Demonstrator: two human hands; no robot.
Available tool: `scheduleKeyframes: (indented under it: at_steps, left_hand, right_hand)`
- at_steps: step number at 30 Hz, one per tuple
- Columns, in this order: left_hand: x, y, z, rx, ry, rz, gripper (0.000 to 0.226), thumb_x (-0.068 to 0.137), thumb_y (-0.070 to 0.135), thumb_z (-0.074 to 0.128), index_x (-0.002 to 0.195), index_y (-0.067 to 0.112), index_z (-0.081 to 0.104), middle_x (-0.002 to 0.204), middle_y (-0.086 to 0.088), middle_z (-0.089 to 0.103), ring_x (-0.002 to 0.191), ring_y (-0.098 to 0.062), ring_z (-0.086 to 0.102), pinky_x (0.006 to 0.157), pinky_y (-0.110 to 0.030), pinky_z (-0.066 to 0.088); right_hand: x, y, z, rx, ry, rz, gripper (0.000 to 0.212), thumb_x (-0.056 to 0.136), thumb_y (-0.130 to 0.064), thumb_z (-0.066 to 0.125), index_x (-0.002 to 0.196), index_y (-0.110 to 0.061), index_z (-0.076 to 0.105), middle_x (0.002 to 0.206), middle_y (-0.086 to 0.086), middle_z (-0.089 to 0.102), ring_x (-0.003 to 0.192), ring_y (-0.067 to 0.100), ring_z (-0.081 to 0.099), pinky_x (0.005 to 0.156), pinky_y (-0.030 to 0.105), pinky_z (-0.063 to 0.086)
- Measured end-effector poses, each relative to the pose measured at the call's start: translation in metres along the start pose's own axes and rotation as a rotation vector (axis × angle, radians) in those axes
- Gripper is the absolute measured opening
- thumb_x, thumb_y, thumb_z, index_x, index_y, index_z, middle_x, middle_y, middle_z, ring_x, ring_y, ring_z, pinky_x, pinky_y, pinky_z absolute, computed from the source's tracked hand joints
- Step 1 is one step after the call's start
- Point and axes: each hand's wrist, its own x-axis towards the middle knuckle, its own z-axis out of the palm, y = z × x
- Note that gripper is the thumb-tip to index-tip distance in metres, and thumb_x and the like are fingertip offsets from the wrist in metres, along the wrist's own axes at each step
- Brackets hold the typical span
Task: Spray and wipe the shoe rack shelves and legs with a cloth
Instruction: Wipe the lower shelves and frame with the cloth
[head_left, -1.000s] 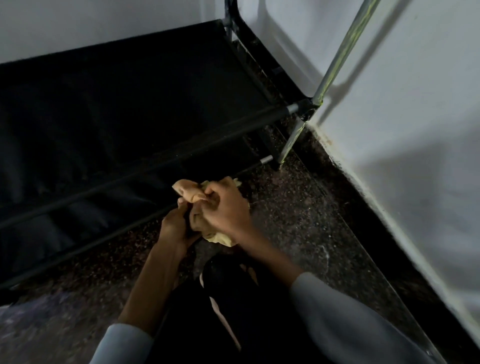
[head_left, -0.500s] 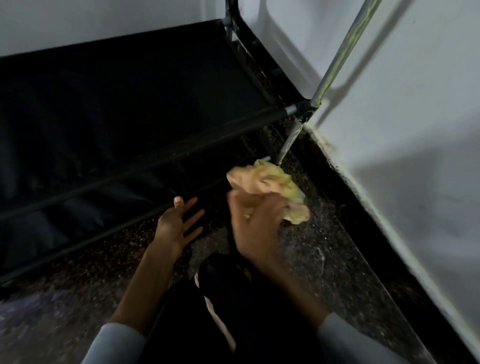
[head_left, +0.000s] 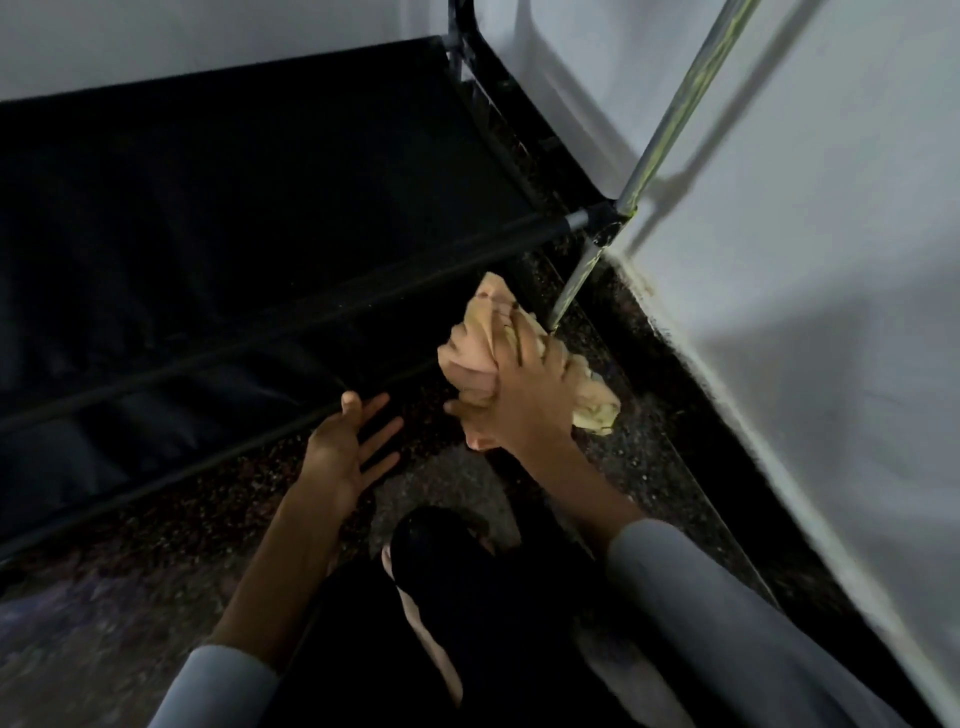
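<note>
Dim floor (head_left: 649, 457), rack leg (head_left: 571, 280) base hidden by cloth (head_left: 483, 358), R hand (head_left: 524, 400) gripping it, L hand (head_left: 348, 447) splayed.

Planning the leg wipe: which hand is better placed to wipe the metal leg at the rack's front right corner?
Right. The right hand already grips the cloth close to the leg. The left hand is open, empty and farther away.
</note>
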Motion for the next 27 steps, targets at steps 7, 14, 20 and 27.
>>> scheduleKeyframes:
  at_steps: [7,14,20,27]
  left_hand:
    - [0.0,0.0,0.002,-0.012,0.013,-0.012,0.038,0.101,0.041,0.031,0.118,0.019,0.057,0.114,0.006,0.06,0.091,-0.011,0.059,0.079,-0.034,0.047]
    - [-0.002,0.002,0.0,-0.055,0.024,-0.027,0.033,0.101,0.037,0.036,0.104,0.016,0.062,0.099,-0.001,0.065,0.085,-0.015,0.061,0.069,-0.032,0.051]
    - [-0.008,0.002,-0.001,-0.026,-0.008,0.036,0.028,0.1,0.043,0.033,0.109,0.028,0.055,0.111,0.016,0.06,0.094,-0.009,0.061,0.084,-0.038,0.045]
    - [-0.002,0.003,0.002,-0.071,0.022,-0.042,0.041,0.1,0.043,0.034,0.115,0.014,0.06,0.1,-0.001,0.064,0.081,-0.013,0.061,0.067,-0.031,0.048]
  right_hand:
    - [-0.016,-0.042,-0.012,-0.049,-0.047,-0.239,0.086,0.054,-0.05,0.079,0.13,-0.021,0.051,0.128,0.0,0.051,0.104,0.034,0.05,0.087,0.046,0.04]
    - [-0.034,-0.056,-0.009,0.024,-0.037,-0.298,0.086,0.048,-0.052,0.082,0.126,-0.027,0.055,0.125,-0.006,0.055,0.104,0.031,0.054,0.085,0.046,0.041]
    - [0.005,-0.002,-0.024,0.121,-0.142,0.191,0.072,0.071,-0.043,0.06,0.137,-0.021,0.043,0.14,-0.004,0.04,0.123,0.033,0.037,0.094,0.043,0.032]
    - [-0.032,-0.069,-0.024,0.191,-0.165,-0.135,0.065,0.067,-0.05,0.067,0.125,-0.024,0.052,0.125,0.0,0.05,0.111,0.03,0.044,0.088,0.043,0.032]
